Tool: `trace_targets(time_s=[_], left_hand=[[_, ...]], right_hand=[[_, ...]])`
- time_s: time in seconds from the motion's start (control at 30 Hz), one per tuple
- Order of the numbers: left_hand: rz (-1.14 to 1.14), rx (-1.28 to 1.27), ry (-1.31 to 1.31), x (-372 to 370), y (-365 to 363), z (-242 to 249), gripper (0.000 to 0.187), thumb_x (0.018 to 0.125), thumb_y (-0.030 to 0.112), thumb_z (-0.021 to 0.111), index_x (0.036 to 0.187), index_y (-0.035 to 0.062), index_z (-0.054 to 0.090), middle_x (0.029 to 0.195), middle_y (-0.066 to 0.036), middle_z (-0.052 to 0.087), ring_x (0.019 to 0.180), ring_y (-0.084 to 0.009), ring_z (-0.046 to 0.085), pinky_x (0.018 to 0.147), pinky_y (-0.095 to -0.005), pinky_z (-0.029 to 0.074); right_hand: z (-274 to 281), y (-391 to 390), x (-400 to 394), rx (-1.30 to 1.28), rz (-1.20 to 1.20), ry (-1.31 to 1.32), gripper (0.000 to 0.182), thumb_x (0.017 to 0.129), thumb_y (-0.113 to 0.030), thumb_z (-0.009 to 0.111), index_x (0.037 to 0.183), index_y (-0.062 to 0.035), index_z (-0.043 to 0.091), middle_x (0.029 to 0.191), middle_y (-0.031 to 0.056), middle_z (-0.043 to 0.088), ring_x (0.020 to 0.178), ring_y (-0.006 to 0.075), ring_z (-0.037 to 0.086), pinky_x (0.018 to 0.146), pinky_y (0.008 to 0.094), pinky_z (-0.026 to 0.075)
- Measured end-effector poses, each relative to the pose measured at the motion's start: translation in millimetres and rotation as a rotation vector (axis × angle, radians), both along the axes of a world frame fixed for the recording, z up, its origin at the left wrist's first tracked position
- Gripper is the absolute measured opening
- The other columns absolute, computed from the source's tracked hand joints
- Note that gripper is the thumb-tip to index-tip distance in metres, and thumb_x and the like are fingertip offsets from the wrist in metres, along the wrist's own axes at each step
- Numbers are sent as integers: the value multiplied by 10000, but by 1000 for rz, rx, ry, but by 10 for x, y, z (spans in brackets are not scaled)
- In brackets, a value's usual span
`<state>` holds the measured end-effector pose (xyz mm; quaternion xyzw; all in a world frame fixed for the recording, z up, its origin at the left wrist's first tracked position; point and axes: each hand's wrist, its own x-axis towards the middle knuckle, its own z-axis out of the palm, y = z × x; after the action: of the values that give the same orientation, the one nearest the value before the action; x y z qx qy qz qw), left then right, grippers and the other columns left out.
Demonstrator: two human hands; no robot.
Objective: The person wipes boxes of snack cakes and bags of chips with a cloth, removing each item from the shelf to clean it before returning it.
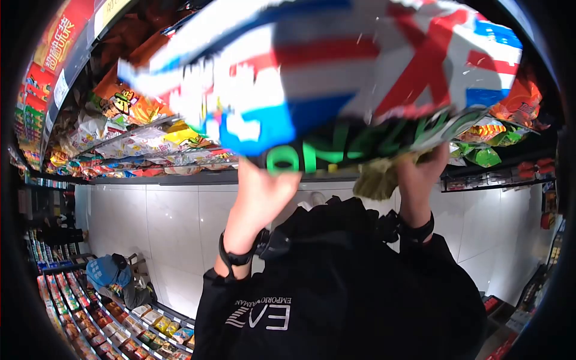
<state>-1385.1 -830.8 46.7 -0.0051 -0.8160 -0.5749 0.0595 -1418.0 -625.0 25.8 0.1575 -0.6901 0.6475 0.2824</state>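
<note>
A large glossy plastic bag [342, 72] with a red, white and blue flag pattern fills the upper middle, blurred by motion. Green lettering on black runs along its lower edge. My left hand [264, 186] grips the near edge at the left, its fingers hidden behind the bag. At the right end, my right hand [423, 174] holds the same edge, most of its fingers out of sight. Against my right hand hangs an olive, fuzzy-looking piece, perhaps cloth [377, 180]. Both wrists wear black bands.
Shelves of snack bags [132, 144] stretch behind the large bag. A shelf of packets [120, 324] stands at the lower left, where a person in blue [111, 273] is low beside it. The pale tiled floor [174, 222] lies between the shelves.
</note>
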Motion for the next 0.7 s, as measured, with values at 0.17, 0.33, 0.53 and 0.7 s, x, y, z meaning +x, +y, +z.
trace_targets(time_s=[0.17,0.33,0.53,0.7], left_hand=[[116,-193,529,-828,302,-81,394,653,-34,545,1030,-44,430,972,-210,502,901,-353,484,793,-391,392],[36,-2,417,-1119,276,-327,697,789,54,590,1334,18,158,1306,-227,286,1177,-295,384,990,-383,313],[-88,-118,443,-1086,333,-317,711,783,112,588,1315,-63,150,1174,-266,447,1066,-324,489,899,-348,386],[-71,-398,298,-1116,323,-282,653,788,91,549,1293,-92,177,1087,-275,498,992,-373,524,855,-373,413]], right_hand=[[68,-92,-450,-43,-150,-24,500,676,-51,670,1108,16,428,959,75,510,877,153,513,746,274,430],[-13,-41,-679,230,-61,-286,560,745,-227,662,1176,31,415,1010,195,583,936,171,572,796,289,432],[-177,39,-719,264,-132,-135,679,746,-273,661,1263,40,351,1116,221,542,1020,245,553,850,315,415],[-99,-99,-694,520,-241,-188,664,737,-240,662,1246,61,360,1039,248,556,931,298,579,780,347,438]])
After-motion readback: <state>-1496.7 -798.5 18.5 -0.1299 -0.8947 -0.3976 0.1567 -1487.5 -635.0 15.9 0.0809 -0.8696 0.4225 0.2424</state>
